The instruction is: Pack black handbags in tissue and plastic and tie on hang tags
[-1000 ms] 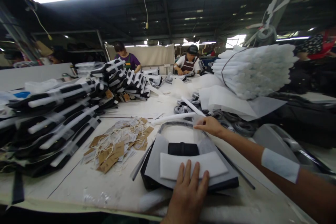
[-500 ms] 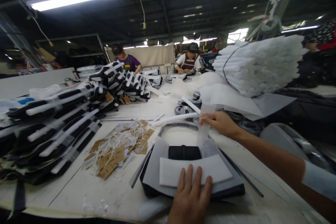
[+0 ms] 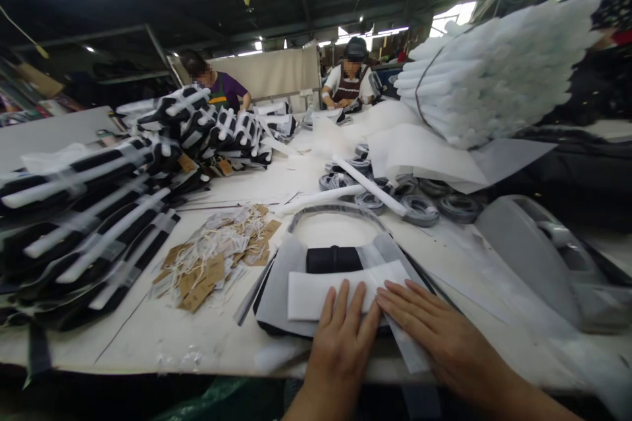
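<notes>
A black handbag (image 3: pixel 269 327) lies flat on the table in front of me, its curved handle (image 3: pixel 340 209) pointing away. White tissue paper (image 3: pixel 291 253) covers its body, with a dark strap piece (image 3: pixel 333 260) showing through the middle. My left hand (image 3: pixel 340 335) rests flat, fingers spread, on a white foam sheet (image 3: pixel 309 296) over the bag. Beside it my right hand (image 3: pixel 439 329) lies with fingers stretched out, pressing a translucent strip (image 3: pixel 412 352) across the foam's right side. The strip's lower end hangs past the bag toward the table edge.
Swing tags (image 3: pixel 207 276) with strings are heaped left of the bag. Wrapped bags (image 3: pixel 89 210) pile up farther left. Coiled straps (image 3: pixel 417 209), a tape dispenser (image 3: pixel 538 250) and a bundle of white foam rods (image 3: pixel 494 72) stand right. Two people work at the far end.
My right hand has come down from near the handle, bringing the strip onto the foam, and now lies flat. My left hand stays on the foam. The view has tilted downward.
</notes>
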`<action>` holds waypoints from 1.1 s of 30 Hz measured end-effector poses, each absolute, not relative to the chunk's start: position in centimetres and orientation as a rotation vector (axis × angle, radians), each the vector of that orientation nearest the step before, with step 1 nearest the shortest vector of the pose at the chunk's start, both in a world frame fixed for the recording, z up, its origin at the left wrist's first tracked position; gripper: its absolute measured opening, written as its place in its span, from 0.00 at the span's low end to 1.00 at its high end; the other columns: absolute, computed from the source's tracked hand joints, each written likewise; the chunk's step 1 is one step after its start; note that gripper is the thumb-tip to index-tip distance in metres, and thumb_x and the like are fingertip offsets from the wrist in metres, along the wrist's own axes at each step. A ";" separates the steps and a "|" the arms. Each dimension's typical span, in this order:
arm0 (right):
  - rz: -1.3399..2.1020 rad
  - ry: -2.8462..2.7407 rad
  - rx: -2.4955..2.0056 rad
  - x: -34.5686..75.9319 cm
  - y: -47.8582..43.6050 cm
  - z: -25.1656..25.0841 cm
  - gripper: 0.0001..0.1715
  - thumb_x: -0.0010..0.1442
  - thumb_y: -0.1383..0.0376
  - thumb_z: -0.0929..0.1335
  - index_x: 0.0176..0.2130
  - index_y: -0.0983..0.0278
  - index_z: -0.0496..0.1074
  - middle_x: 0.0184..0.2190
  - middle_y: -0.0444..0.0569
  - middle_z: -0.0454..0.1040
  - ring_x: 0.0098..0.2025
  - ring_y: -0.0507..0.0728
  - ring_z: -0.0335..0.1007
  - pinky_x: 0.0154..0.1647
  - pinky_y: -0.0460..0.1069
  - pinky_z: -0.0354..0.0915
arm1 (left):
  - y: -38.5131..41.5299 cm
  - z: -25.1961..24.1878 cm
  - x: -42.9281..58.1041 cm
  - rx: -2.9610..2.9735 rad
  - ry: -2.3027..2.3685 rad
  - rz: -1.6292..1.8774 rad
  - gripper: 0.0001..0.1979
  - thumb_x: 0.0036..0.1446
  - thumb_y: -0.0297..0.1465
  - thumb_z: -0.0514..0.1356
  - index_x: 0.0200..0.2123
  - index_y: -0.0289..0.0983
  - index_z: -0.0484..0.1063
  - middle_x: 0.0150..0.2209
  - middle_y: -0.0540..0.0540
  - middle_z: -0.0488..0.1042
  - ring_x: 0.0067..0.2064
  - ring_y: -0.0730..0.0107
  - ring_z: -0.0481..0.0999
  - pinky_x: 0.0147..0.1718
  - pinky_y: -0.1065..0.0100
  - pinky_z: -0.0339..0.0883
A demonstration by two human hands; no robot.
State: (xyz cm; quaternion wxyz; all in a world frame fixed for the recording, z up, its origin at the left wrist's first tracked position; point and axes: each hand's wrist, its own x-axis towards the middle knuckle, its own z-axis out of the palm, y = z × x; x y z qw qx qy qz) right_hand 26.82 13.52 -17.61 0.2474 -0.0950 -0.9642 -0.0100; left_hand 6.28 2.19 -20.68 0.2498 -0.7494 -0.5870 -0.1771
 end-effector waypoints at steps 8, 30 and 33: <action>-0.043 -2.471 -0.261 27.8 12.3 -19.4 0.36 0.61 0.81 0.57 0.65 0.68 0.65 0.62 0.52 0.70 0.69 0.55 0.57 0.73 0.56 0.49 | 1.7 -19.8 7.0 -1.990 -1.705 -0.515 0.24 0.73 0.30 0.44 0.68 0.45 0.59 0.68 0.51 0.63 0.66 0.55 0.66 0.58 0.53 0.70; -0.073 -2.967 -0.478 19.1 20.4 -15.5 0.20 0.69 0.64 0.65 0.55 0.73 0.74 0.55 0.62 0.76 0.60 0.70 0.70 0.63 0.69 0.63 | 2.0 -20.9 7.1 -1.959 -1.520 -0.649 0.18 0.68 0.40 0.57 0.60 0.59 0.69 0.68 0.63 0.61 0.64 0.57 0.68 0.67 0.52 0.55; -0.150 -2.960 -0.602 19.4 19.6 -15.9 0.17 0.70 0.64 0.65 0.52 0.71 0.76 0.52 0.61 0.78 0.60 0.69 0.70 0.64 0.69 0.60 | 2.1 -21.1 7.1 -1.959 -1.520 -0.677 0.17 0.68 0.41 0.57 0.59 0.58 0.70 0.68 0.63 0.62 0.63 0.58 0.69 0.68 0.52 0.54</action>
